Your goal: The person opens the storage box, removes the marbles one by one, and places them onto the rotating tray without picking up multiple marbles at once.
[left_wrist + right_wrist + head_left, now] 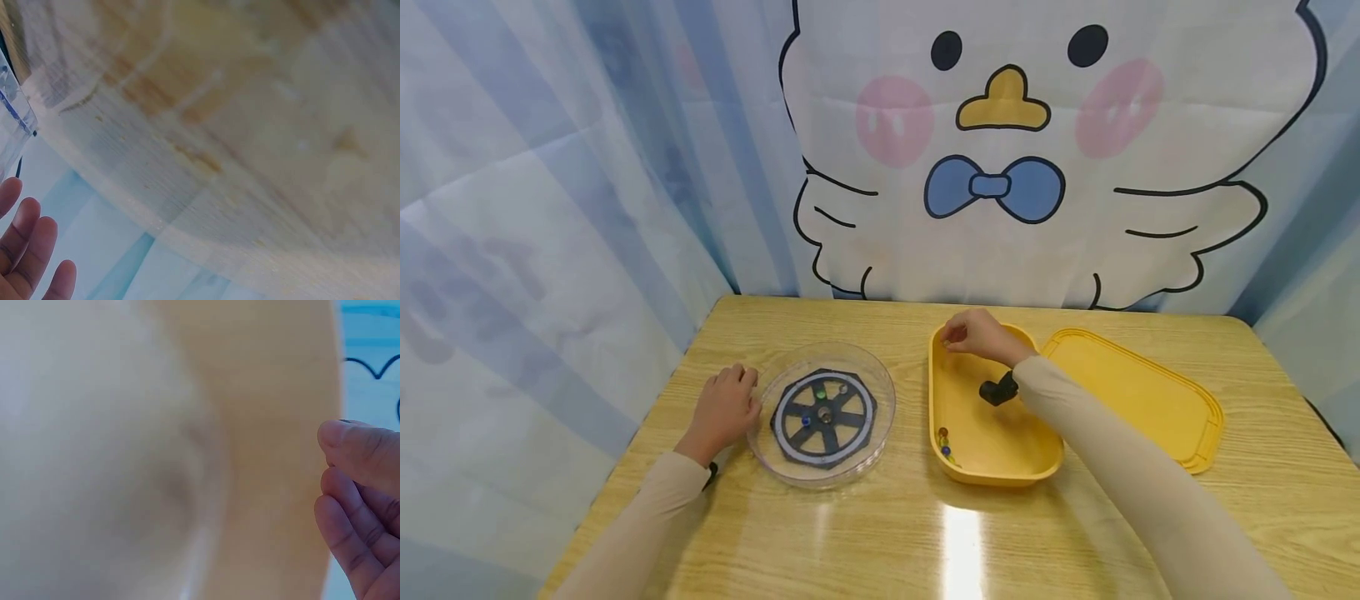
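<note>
At the left of the frame we see the left hand [718, 412], grip loose with fingers spread, at the rim of a clear dish [850, 475] showing a dark wheel [830, 437] and marbles [821, 394] inside. Right of centre, the right hand [976, 335] is over a yellow tub [1000, 446], fingertips pressed together; we cannot tell whether they pinch anything.

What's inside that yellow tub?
Small marbles lie in the tub, by its left wall at the near end. The right hand and sleeve block part of the view, so anything behind them is hidden.
</note>
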The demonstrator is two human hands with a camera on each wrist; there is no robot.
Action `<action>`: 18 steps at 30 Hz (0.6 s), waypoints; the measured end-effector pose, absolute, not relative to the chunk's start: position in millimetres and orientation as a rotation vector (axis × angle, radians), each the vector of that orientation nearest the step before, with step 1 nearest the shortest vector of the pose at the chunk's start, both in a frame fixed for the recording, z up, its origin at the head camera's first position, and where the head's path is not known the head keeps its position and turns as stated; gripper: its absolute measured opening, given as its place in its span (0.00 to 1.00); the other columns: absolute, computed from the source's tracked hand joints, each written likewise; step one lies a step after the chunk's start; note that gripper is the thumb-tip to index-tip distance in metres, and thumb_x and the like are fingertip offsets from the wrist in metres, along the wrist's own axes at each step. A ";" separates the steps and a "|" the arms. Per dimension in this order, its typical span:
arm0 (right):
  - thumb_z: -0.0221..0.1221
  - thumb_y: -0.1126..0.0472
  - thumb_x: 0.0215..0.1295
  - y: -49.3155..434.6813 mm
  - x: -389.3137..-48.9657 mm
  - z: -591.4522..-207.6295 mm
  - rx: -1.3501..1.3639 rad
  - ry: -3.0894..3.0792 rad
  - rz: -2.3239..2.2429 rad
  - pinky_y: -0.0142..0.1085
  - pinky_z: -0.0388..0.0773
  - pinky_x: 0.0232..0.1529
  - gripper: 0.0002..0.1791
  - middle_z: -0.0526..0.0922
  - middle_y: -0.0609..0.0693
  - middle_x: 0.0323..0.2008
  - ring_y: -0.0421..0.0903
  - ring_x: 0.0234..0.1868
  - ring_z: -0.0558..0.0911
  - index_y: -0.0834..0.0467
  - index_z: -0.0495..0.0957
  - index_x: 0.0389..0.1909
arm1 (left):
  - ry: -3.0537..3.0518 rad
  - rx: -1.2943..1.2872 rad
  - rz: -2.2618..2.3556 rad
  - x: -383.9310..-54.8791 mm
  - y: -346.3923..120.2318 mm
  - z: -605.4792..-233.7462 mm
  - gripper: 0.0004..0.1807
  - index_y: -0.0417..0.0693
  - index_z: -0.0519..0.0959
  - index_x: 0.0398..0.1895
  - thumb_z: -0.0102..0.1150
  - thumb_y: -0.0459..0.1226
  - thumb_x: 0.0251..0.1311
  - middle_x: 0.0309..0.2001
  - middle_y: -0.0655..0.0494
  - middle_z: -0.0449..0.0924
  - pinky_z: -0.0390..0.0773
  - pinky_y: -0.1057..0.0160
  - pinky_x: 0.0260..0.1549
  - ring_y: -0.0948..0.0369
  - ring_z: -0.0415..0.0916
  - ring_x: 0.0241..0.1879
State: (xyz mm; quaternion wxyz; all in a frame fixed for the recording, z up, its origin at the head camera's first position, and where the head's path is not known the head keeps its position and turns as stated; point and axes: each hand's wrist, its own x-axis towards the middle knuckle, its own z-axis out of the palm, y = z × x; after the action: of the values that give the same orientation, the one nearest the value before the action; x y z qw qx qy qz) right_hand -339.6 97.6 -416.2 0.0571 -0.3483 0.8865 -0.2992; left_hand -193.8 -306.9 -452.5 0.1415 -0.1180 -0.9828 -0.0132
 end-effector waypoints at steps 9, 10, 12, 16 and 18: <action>0.62 0.66 0.57 64.0 -338.4 -392.8 -1.063 2.645 -0.944 0.42 0.79 0.45 0.07 0.85 0.55 0.37 0.48 0.37 0.81 0.60 0.84 0.37 | -2.829 -0.348 -0.039 -194.5 -308.6 -454.1 0.06 0.40 0.71 0.35 0.51 0.33 0.56 0.33 0.45 0.69 0.70 0.50 0.33 0.51 0.68 0.30; 0.62 0.66 0.57 58.9 -337.2 -390.4 -1.065 2.634 -0.949 0.42 0.79 0.45 0.07 0.85 0.55 0.38 0.48 0.38 0.81 0.60 0.84 0.37 | -2.830 -0.347 -0.038 -194.7 -308.8 -454.6 0.06 0.40 0.71 0.35 0.51 0.33 0.56 0.33 0.45 0.69 0.70 0.50 0.33 0.51 0.68 0.30; 0.62 0.66 0.58 48.0 -335.3 -386.8 -1.063 2.617 -0.952 0.41 0.79 0.46 0.07 0.85 0.55 0.39 0.48 0.38 0.81 0.60 0.84 0.37 | -2.830 -0.347 -0.035 -195.3 -309.2 -455.7 0.06 0.40 0.71 0.35 0.51 0.33 0.56 0.33 0.45 0.69 0.70 0.50 0.34 0.51 0.68 0.30; 0.61 0.65 0.59 24.7 -331.7 -382.3 -1.053 2.580 -0.962 0.40 0.78 0.48 0.08 0.84 0.54 0.40 0.48 0.40 0.81 0.59 0.83 0.39 | -2.825 -0.348 -0.033 -195.6 -309.2 -456.0 0.06 0.40 0.71 0.35 0.51 0.33 0.56 0.32 0.45 0.69 0.71 0.50 0.34 0.51 0.68 0.30; 0.61 0.65 0.59 13.0 -331.1 -382.6 -1.073 2.566 -0.965 0.39 0.78 0.47 0.08 0.84 0.53 0.40 0.47 0.40 0.81 0.59 0.83 0.39 | -2.822 -0.350 -0.038 -194.9 -308.5 -455.3 0.06 0.40 0.71 0.35 0.51 0.33 0.56 0.32 0.45 0.70 0.71 0.50 0.34 0.51 0.69 0.30</action>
State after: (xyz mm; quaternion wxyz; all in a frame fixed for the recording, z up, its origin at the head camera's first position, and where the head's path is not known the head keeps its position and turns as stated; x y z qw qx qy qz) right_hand -331.1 13.0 -382.6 0.0987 -0.3625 0.8674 -0.3263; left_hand -194.9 -308.5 -455.3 0.1483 -0.1217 -0.9813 -0.0131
